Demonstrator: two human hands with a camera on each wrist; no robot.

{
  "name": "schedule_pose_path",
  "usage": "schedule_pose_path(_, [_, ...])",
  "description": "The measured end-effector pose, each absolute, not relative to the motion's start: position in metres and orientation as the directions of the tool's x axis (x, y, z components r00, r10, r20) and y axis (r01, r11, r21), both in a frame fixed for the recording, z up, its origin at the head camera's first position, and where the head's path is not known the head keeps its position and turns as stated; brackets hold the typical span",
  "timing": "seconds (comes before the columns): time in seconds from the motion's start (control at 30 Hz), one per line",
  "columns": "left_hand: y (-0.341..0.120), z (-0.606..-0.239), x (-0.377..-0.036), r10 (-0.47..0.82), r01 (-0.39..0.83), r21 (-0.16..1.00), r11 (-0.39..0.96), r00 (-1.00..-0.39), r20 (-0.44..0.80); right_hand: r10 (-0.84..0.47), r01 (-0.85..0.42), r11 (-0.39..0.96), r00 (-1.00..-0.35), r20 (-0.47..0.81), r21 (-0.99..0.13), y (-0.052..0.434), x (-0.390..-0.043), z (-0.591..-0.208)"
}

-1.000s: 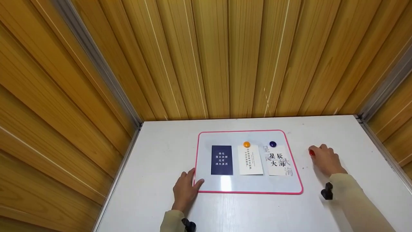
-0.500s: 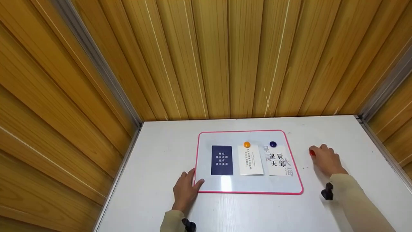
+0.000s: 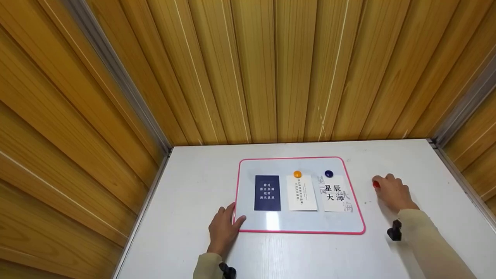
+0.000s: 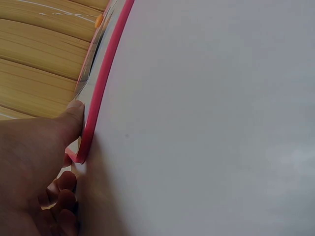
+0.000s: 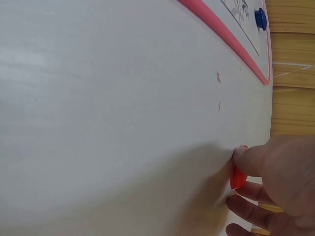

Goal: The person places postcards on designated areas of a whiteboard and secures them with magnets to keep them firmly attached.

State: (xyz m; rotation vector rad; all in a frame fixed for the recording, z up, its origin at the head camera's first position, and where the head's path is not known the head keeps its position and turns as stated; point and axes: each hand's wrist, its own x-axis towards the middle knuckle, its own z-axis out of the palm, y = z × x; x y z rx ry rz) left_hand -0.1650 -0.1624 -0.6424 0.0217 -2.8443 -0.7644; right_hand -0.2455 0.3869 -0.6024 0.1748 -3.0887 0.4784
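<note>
Two hands are working the white tabletop (image 3: 271,255). My left hand (image 3: 223,231) is pinching the near-left corner of the pink-rimmed rectangular whiteboard (image 3: 302,231), thumb on top and fingers curled beside the edge, apparently bracing it. My right hand (image 3: 393,192) is pinching a small round red magnet (image 3: 375,184) at its fingertips, right of the board. Beyond the left thumb, a dark blue card (image 3: 267,192) is lying unpinned; farther right, orange (image 3: 297,174) and blue (image 3: 328,173) magnets are pinning two white cards.
</note>
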Motion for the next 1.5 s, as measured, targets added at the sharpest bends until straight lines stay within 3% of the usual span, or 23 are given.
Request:
schedule_pose_path(1.17, [-0.161, -0.641, -0.167, -0.071, 0.016, 0.472, 0.881, -0.984, 0.165, -0.09, -0.084, 0.938, -0.996, -0.001, -0.337, 0.38, -0.257, -0.579])
schedule_pose_path(1.5, [-0.162, -0.64, -0.165, -0.058, 0.045, 0.47, 0.882, -0.978, 0.203, -0.117, -0.139, 0.939, -0.989, 0.087, -0.315, 0.375, -0.26, -0.575])
